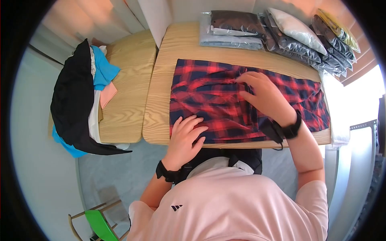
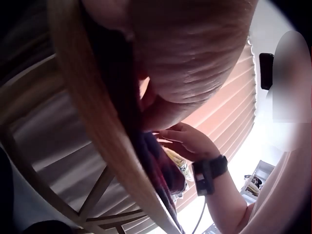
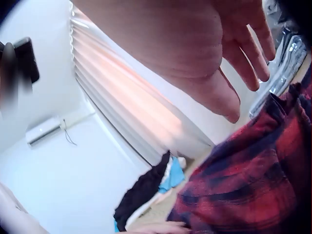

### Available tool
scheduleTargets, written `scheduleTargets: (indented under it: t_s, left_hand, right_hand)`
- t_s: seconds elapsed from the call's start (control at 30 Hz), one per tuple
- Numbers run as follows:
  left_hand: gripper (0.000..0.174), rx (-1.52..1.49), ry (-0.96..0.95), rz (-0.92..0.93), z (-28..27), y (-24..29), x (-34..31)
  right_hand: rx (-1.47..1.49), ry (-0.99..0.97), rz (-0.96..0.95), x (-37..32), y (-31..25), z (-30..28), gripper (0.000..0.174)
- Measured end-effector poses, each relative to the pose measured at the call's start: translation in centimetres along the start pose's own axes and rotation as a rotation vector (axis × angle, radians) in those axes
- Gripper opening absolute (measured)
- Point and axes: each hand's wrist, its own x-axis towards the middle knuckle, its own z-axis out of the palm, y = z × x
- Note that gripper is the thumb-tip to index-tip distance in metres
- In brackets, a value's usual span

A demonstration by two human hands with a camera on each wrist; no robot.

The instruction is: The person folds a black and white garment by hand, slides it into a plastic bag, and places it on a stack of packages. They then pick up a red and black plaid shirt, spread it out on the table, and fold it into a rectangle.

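Note:
A red and navy plaid garment [image 1: 225,108] lies folded lengthwise across the wooden table [image 1: 161,80], with small wrinkles over its surface. My left hand [image 1: 185,134] rests on its near left corner, fingers spread and relaxed. Over the garment's middle, toward the far edge, is my right hand [image 1: 263,94], fingers extended and thumb apart. In the right wrist view the right hand [image 3: 195,53] hovers just above the plaid cloth [image 3: 253,170] with nothing between its fingers. The left wrist view shows the left palm [image 2: 185,58] close over the cloth at the table edge.
Clear bags of folded clothes [image 1: 237,30] are stacked along the back, with more bagged stacks [image 1: 297,36] at the back right. A second table [image 1: 128,80] on the left bears a heap of black clothing [image 1: 72,96] and a blue piece [image 1: 103,68]. A green chair [image 1: 100,225] stands below.

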Motion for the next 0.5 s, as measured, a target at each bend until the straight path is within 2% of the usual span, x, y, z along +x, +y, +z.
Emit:
scheduleTargets:
  t_s: [0.07, 0.2, 0.27, 0.3, 0.4, 0.47, 0.5]
  left_hand:
    - [0.029, 0.009, 0.052, 0.016, 0.5, -0.1, -0.2]
    - [0.023, 0.014, 0.155, 0.054, 0.8, -0.3, -0.4]
    - [0.023, 0.005, 0.159, 0.064, 0.9, -0.5, -0.5]
    - [0.022, 0.009, 0.169, 0.072, 0.9, -0.4, -0.5]
    - [0.022, 0.006, 0.192, 0.088, 1.0, -0.6, -0.5]
    - [0.022, 0.004, 0.191, 0.092, 1.1, -0.7, -0.5]
    - [0.023, 0.008, 0.192, 0.104, 1.1, -0.7, -0.4]
  right_hand:
    - [-0.121, -0.1, -0.047, 1.9, 1.4, 2.3, 0.031]
    - [-0.321, -0.088, -0.088, 4.0, 3.5, 5.8, 0.028]
    - [-0.317, -0.031, -0.129, 4.8, 3.4, 5.5, 0.015]
    - [-0.292, 0.14, -0.177, 4.8, 3.1, 5.1, 0.011]
    - [-0.359, 0.301, -0.312, 4.1, -0.7, 1.1, 0.009]
    - [-0.393, 0.292, -0.344, 2.8, -1.0, 0.9, 0.008]
    - [-0.5, 0.155, -0.283, 1.9, -0.2, 1.4, 0.008]
